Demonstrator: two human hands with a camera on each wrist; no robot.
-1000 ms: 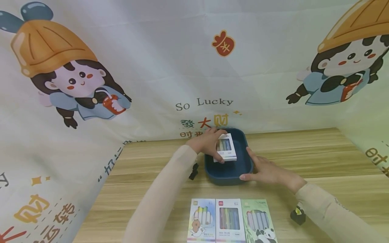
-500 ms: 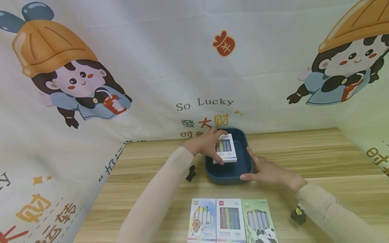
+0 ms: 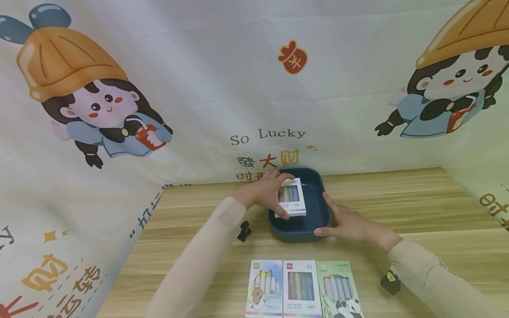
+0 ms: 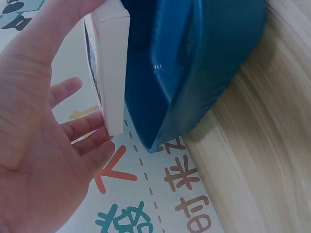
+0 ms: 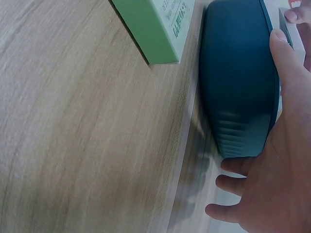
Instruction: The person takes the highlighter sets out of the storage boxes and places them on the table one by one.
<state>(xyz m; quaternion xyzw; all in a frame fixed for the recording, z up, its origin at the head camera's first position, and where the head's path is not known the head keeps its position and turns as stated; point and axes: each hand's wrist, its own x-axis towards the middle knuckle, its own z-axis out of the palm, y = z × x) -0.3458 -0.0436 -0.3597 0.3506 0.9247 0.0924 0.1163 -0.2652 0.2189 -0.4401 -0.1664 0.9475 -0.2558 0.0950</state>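
My left hand (image 3: 264, 192) grips a white box of markers (image 3: 292, 197) by its top and bottom edges, thumb nearest me. Coloured pens show through its window. The box is tilted over the left half of a dark blue plastic bin (image 3: 301, 237); in the left wrist view the white side of the box overlaps the bin's rim. My right hand (image 3: 351, 227) rests at the bin's right side, thumb on the near right corner of the rim. The right wrist view shows its other fingers (image 5: 231, 184) straight and spread beside the bin's end.
Three marker boxes lie in a row in front of the bin: a white-blue one (image 3: 264, 289), a white one (image 3: 301, 287) and a green panda one (image 3: 339, 289). A printed cloth (image 3: 199, 110) hangs right behind the bin at the wooden table's (image 3: 397, 198) back edge.
My left hand has drawn the marker box slightly left and toward me over the bin, and the left forearm has shifted left. The right hand and the bin hold nearly still.
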